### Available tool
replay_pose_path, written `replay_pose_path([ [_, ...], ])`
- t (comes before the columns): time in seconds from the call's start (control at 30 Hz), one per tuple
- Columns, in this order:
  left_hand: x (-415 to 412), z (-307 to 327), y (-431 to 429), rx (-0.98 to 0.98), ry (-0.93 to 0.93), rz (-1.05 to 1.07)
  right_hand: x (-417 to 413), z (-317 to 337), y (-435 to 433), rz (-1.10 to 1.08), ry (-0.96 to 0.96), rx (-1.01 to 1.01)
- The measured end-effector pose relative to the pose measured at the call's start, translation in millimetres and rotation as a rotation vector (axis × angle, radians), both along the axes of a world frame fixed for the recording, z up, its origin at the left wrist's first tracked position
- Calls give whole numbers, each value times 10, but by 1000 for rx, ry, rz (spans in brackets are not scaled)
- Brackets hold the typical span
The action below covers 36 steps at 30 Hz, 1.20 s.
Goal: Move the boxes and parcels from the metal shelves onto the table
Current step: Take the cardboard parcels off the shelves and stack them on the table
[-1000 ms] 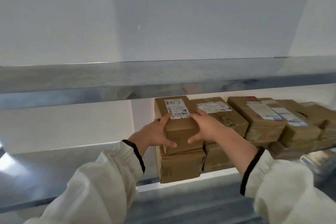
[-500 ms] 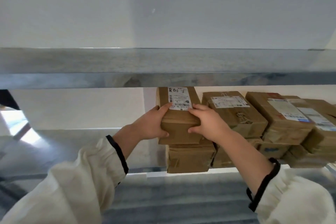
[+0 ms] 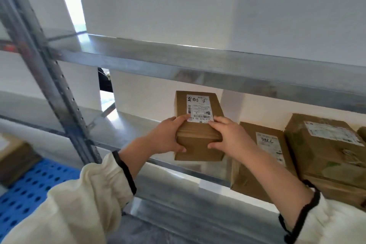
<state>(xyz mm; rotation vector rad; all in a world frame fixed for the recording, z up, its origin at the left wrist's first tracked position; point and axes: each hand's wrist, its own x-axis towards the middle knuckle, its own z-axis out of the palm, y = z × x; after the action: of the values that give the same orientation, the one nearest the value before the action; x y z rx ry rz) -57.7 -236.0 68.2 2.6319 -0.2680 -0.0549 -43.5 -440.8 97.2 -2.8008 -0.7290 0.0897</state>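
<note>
Item: labelled box point(image 3: 198, 125), brown cardboard, closed, with a white shipping label point(image 3: 199, 109) with barcode and handwriting on its top face. It is held over the front edge of the metal shelf point(image 3: 122, 125); whether its underside touches the deck cannot be told. Left hand point(image 3: 166, 136): curled round the box's left side, thumb on top at the label's corner, fingertips on the near face. Right hand point(image 3: 227, 136): curled round the box's right side, fingers on top beside the barcode, thumb on the near face. Both sleeves point(image 3: 89, 194) are cream with black cuffs. Shelf contents, right of the labelled box: a second box point(image 3: 263, 154) with a handwritten white label, just beside it; farther right a larger box point(image 3: 324, 144) with a printed label, stacked on a lower box point(image 3: 336, 190). Above the labelled box: the upper shelf point(image 3: 198, 61), grey metal. Left of it: the perforated upright post point(image 3: 49, 65). Well below and left of it: a blue perforated panel point(image 3: 29, 190), possibly a pallet, and a blurred brown box point(image 3: 15, 158) that appears to rest on it.
</note>
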Motion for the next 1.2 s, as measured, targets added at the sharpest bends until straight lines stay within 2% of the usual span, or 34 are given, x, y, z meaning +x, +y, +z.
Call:
replay_pose_path([
  [0.27,-910,-11,1191,28,68,254,-365,-32,1315,246,68,28],
  [0.67,-2905,-420,2832,5,172,737,-1543,-480,3510,712,110,-20],
  [0.9,-3682,-814,3239,-81,183,991,-2021,-812,4354,949,153,-71],
  [1.2,-3966,-1312,3183,-161,152,1190,-2135,-1213,4725,1161,152,-152],
])
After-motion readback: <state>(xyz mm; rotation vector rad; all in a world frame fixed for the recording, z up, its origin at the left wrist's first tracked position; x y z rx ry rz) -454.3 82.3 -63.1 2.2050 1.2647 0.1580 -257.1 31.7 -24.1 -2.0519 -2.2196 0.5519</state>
